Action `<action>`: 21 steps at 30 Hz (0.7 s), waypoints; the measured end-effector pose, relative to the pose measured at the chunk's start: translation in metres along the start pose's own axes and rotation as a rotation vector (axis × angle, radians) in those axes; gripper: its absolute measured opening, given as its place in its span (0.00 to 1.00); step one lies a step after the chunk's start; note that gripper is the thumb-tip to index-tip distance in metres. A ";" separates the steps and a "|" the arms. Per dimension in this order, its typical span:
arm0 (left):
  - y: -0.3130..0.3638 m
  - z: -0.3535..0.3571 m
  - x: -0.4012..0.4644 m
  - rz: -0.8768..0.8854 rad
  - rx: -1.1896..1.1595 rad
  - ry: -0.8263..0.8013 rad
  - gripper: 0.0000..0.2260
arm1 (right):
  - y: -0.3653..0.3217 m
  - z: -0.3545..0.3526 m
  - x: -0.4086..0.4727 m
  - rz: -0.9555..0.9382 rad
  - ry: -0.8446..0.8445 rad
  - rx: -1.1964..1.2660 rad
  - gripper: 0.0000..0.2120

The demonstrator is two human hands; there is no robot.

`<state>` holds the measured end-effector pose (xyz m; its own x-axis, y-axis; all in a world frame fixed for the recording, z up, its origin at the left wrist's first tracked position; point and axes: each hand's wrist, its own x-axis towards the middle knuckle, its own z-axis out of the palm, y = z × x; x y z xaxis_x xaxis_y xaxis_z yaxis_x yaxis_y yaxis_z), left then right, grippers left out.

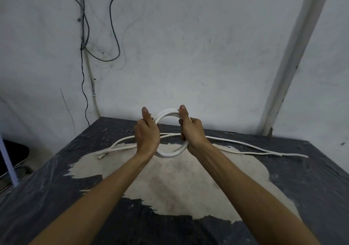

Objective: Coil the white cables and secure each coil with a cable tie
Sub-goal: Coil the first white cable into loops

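- Two bare hands hold a white cable coil (168,113) up above the table (56,169).
- The left hand (147,133) is closed around the left side of the coil, thumb pointing up.
- The right hand (190,131) is closed around the right side of the coil, thumb up too.
- The hands are a little apart, with the open ring of the coil between them.
- The coil has a few loops stacked together. Its bottom curve hangs low, just above the table, between the two wrists.
- More loose white cables (245,146) lie flat on the table behind the hands. They stretch out to the left and far to the right.
- The cable ends on the left (100,156) rest near the pale patch.
- The table is dark, with a big pale worn patch (179,184) in the middle.
- A dirty white wall (188,46) stands behind the table.
- Thin dark wires (113,27) hang on the wall, up on the left.
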<state>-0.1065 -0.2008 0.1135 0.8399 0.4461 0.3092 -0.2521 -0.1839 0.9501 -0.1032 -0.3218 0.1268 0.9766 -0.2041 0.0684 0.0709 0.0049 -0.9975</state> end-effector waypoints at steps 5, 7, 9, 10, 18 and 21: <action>0.005 -0.006 0.012 -0.121 0.008 -0.190 0.30 | -0.004 -0.017 0.000 -0.070 -0.125 -0.103 0.25; 0.009 -0.007 0.013 -0.140 0.041 -0.223 0.29 | -0.006 -0.025 0.002 -0.115 -0.207 -0.145 0.24; 0.010 -0.006 0.012 -0.160 0.092 -0.255 0.28 | -0.005 -0.028 0.005 -0.190 -0.245 -0.219 0.20; 0.009 -0.005 0.011 -0.177 0.104 -0.268 0.28 | -0.004 -0.028 0.007 -0.242 -0.238 -0.277 0.18; 0.016 0.001 0.005 -0.095 0.191 -0.278 0.25 | -0.003 -0.028 0.011 -0.385 -0.201 -0.435 0.19; 0.014 0.003 0.013 -0.056 0.224 -0.333 0.28 | 0.000 -0.029 0.012 -0.389 -0.169 -0.381 0.22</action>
<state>-0.0974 -0.1996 0.1304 0.9685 0.1592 0.1918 -0.1215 -0.3702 0.9210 -0.0974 -0.3525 0.1271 0.9144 0.0392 0.4029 0.3840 -0.3990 -0.8327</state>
